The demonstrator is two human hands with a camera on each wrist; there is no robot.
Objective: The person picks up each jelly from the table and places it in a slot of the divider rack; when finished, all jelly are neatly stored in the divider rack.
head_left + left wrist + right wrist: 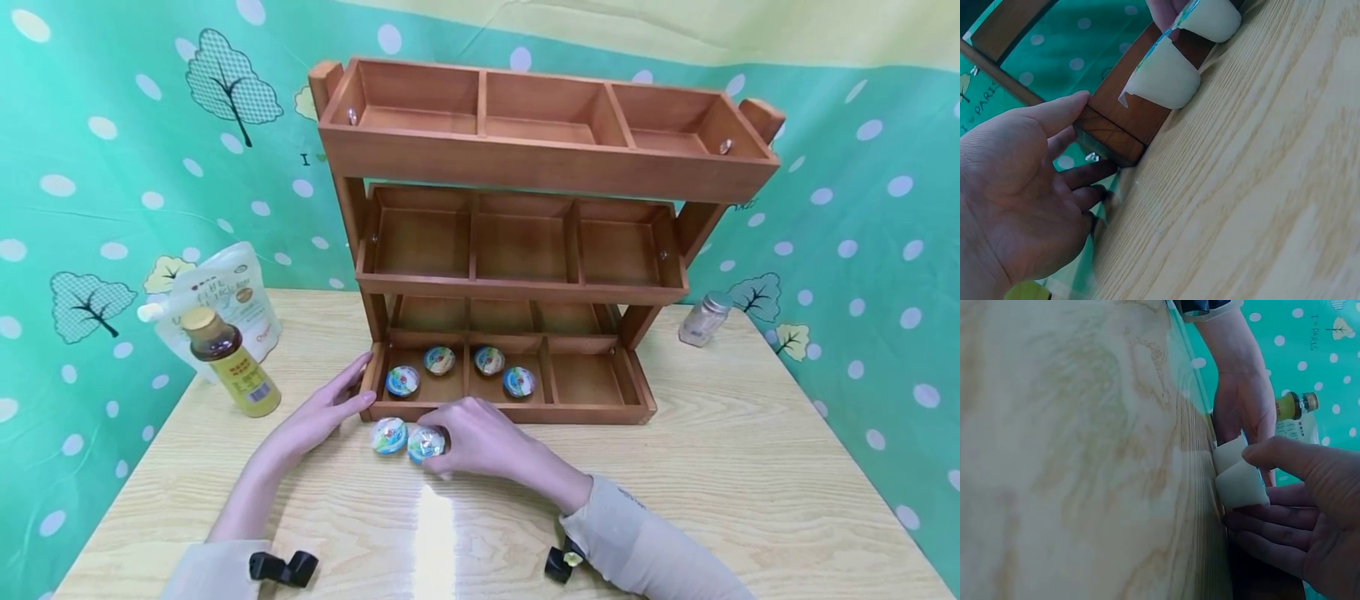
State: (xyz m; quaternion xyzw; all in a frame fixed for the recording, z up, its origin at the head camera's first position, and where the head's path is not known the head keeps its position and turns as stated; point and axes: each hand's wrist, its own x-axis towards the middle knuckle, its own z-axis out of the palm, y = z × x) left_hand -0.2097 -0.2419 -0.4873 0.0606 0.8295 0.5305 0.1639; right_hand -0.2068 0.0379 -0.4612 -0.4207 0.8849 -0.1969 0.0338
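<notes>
My right hand (pixel 480 440) holds a small foil-lidded jelly cup (pixel 425 445) between thumb and fingers, in front of the rack's lowest tray. Right beside it, on the left, stands another jelly cup (pixel 389 436) on the table. In the right wrist view the held white cup (pixel 1240 486) lies between the thumb and the fingers of the right hand (pixel 1297 506). My left hand (pixel 318 414) rests against the left end of the wooden rack (pixel 510 412), its thumb at the front corner in the left wrist view and its fingers loosely extended along the side.
In the lowest tray, two jelly cups (pixel 402 381) sit in the left compartment and two more cups (pixel 519 382) in the middle one. A yellow-labelled bottle (pixel 246 379) and a white pouch (pixel 240 292) stand left; a small glass jar (pixel 703 321) stands right.
</notes>
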